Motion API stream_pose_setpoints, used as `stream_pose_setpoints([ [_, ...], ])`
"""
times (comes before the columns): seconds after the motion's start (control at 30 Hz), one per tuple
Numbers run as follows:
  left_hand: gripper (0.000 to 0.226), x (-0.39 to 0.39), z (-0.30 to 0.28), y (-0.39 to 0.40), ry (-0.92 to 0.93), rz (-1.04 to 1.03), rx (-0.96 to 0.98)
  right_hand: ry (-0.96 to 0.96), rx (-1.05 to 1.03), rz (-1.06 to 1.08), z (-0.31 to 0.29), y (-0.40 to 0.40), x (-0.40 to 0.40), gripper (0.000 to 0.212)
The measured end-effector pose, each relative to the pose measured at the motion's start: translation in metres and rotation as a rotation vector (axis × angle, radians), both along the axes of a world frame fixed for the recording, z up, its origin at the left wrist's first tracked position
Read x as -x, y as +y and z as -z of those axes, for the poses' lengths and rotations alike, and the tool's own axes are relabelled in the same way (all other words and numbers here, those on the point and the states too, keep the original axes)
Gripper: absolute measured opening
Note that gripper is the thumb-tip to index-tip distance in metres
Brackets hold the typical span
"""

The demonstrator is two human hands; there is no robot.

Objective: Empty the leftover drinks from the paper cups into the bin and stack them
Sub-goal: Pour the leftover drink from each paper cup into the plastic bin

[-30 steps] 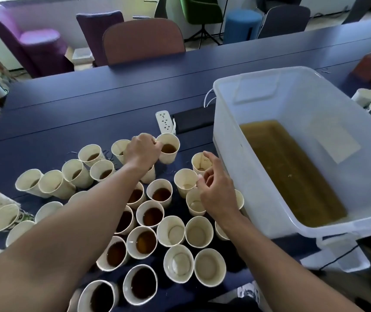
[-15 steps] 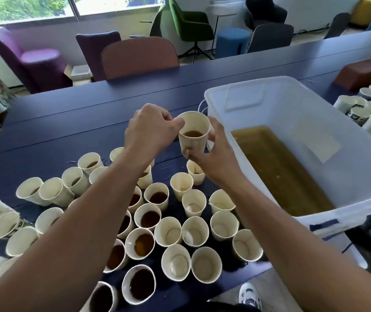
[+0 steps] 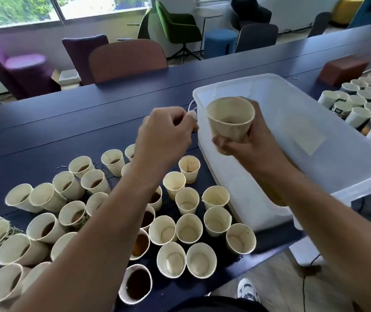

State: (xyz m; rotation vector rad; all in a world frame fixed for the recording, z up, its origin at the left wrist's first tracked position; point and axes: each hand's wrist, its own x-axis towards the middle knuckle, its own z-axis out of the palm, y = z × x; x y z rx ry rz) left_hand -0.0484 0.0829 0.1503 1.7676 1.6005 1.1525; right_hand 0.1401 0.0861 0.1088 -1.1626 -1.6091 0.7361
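Paper cup [image 3: 230, 119] gripped from below by the right hand [image 3: 245, 140], tipped above the bin [image 3: 315, 140] for pouring; left hand [image 3: 165, 134] beside, curled, holding nothing.

Single view, head-worn wide-angle camera, above near edge of table [image 3: 45, 122], facing forward and down. Close range: forearms fill lower frame, left hand [image 3: 164, 136] and right hand [image 3: 247, 140] at centre. Near edge cuts lower right, floor and shoe [image 3: 247, 289] below it. Bin [image 3: 315, 158] right of centre. Far edge high in frame, chairs [image 3: 128, 59] and window [image 3: 45, 7] beyond. Straight lines bow toward frame borders. No second view.
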Motion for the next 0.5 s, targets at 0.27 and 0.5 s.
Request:
stream_pose_setpoints([
  [0.27,0.005,-0.034,0.024,-0.019,0.144,0.150,0.095,-0.421,0.098,0.128,-0.002,0.020,-0.072,0.076],
  [0.5,0.037,-0.061,0.047,-0.029,0.231,0.252,0.131,-0.537,0.275,0.220,0.019,0.035,-0.108,0.079],
])
